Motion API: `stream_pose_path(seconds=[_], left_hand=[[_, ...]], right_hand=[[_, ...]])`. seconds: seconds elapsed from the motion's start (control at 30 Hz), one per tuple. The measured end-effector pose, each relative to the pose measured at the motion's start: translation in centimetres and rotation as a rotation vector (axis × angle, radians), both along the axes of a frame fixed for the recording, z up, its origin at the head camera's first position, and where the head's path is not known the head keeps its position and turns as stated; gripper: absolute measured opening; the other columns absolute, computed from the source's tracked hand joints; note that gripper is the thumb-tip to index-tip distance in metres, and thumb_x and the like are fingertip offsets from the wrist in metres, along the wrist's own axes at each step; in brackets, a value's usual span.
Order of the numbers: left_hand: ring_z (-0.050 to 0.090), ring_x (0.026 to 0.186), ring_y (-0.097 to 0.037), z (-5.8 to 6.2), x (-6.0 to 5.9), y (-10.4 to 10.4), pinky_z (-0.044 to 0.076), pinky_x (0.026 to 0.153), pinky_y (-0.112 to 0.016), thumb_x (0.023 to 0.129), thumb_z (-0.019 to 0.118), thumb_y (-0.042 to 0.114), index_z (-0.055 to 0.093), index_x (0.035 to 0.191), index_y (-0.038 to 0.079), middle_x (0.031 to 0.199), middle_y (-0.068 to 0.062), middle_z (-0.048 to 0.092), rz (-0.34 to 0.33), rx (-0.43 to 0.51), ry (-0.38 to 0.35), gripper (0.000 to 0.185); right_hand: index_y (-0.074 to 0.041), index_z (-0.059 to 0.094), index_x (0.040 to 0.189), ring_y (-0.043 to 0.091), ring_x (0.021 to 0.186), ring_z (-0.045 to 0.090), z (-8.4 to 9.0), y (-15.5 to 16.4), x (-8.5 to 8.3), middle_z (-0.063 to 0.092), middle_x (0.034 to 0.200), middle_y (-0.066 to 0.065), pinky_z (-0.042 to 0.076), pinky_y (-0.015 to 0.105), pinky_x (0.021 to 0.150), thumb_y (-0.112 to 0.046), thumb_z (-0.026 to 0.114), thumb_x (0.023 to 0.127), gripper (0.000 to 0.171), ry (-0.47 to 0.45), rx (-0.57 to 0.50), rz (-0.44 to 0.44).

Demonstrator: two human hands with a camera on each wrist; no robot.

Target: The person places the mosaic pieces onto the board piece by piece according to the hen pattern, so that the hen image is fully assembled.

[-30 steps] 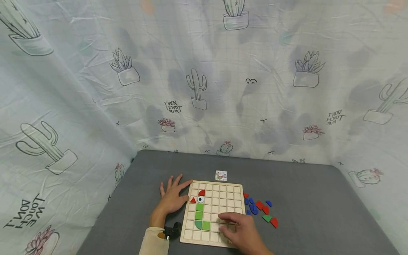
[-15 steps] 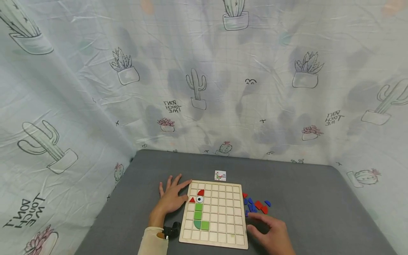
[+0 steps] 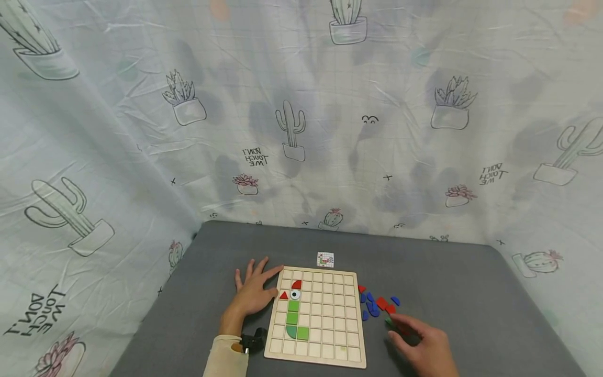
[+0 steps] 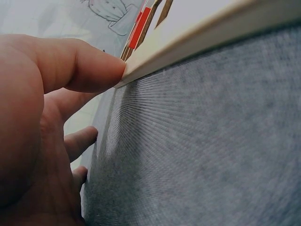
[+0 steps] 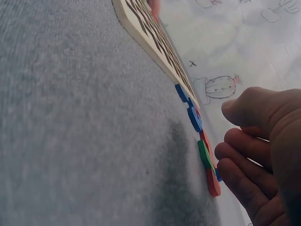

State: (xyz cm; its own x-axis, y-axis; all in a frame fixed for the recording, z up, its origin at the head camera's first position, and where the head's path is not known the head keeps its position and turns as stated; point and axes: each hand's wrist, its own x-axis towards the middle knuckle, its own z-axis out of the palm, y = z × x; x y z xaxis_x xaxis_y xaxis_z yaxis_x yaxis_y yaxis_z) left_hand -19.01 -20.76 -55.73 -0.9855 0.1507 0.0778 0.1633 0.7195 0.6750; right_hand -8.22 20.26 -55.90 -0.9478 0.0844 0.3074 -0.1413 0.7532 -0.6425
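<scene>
A wooden grid board [image 3: 330,335] lies on the grey table. It holds a column of green pieces [image 3: 293,313], a white eye piece [image 3: 295,295], and two red pieces [image 3: 297,285]. My left hand [image 3: 254,293] lies flat beside the board, fingers straight. In the left wrist view its thumb [image 4: 84,66] presses the board's edge [image 4: 202,42]. My right hand [image 3: 421,343] reaches over the loose pieces right of the board. Its fingertips [image 5: 235,165] are at a green piece [image 5: 203,153] and a red piece [image 5: 212,181], with the thumb apart and nothing gripped.
Loose blue and red pieces [image 3: 377,303] lie in a cluster by the board's right edge. A small picture card [image 3: 325,259] sits behind the board. Cactus-print cloth [image 3: 301,131] hangs round the table's back and sides. A wrist camera [image 3: 254,341] is on my left arm.
My right hand left the board's lower right squares and moved right onto the loose pieces, now covering the red one. The left hand and board stayed put.
</scene>
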Motion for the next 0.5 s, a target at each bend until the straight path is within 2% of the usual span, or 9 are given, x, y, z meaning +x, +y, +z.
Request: stream_pose_path(seconds=[0.33,0.5], left_hand=[[0.005,0.168,-0.054,-0.1,0.0,0.0,-0.016,0.126,-0.079,0.094,0.073,0.015,0.065,0.156,0.025,0.179,-0.020,0.031,-0.004,0.012,0.000,0.063],[0.006,0.168,-0.054,-0.1,0.0,-0.1,-0.016,0.126,-0.079,0.094,0.072,0.014,0.065,0.156,0.024,0.179,-0.020,0.031,0.000,0.007,0.005,0.063]], right_hand=[[-0.017,0.085,0.118,0.002,0.079,0.073,0.6,-0.7,-0.4,0.084,0.106,-0.002,0.066,0.033,0.079,-0.023,0.096,0.084,0.037,-0.163,0.048,-0.025],[-0.019,0.086,0.115,0.003,0.083,0.076,0.7,-1.5,-0.1,0.084,0.106,-0.005,0.066,0.031,0.080,-0.025,0.098,0.082,0.036,-0.147,0.039,0.029]])
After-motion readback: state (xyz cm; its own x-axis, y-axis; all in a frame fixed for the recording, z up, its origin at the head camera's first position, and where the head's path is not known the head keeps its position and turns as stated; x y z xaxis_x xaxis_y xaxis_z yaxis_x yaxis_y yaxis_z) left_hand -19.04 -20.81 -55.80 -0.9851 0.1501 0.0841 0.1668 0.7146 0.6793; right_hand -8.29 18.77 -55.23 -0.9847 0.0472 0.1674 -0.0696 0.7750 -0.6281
